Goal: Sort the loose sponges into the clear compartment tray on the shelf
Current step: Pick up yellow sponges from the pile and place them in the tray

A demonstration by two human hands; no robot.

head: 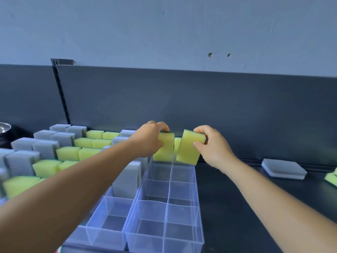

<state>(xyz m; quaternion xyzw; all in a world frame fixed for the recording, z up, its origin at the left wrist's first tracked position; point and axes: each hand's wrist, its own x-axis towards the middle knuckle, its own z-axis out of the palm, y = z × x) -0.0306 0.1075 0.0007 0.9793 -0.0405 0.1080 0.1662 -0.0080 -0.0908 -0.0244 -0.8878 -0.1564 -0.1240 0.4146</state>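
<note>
Reaching forward over the dark shelf [237,207], both hands work at the far end of the clear plastic compartment tray [182,194], which lies lengthwise away from the camera with two columns of cells. Fingers of the left hand [151,139] curl over the top of a yellow-green rectangular foam sponge [165,148] standing upright in the far left cell, thumb on its near face. Just beside it, the right hand [211,145] pinches a second yellow-green rectangular sponge [189,147] by its upper right corner, fingers on top and thumb on the front face; this sponge is tilted, its lower edge at the rim of the far right cell, and whether it rests inside I cannot tell. A narrow strip of another yellow-green sponge [177,145] shows between the two held ones. Left of the tray sits a second clear tray [109,216], its near cells bare and grey foam blocks [127,179] standing farther back. Beyond the left forearm, rows of grey sponges [45,143] and yellow-green sponges [87,143] stand packed together. Well apart to the right, a loose grey and white sponge [283,168] lies flat on the shelf, with a green sponge [331,178] at the right edge.
</note>
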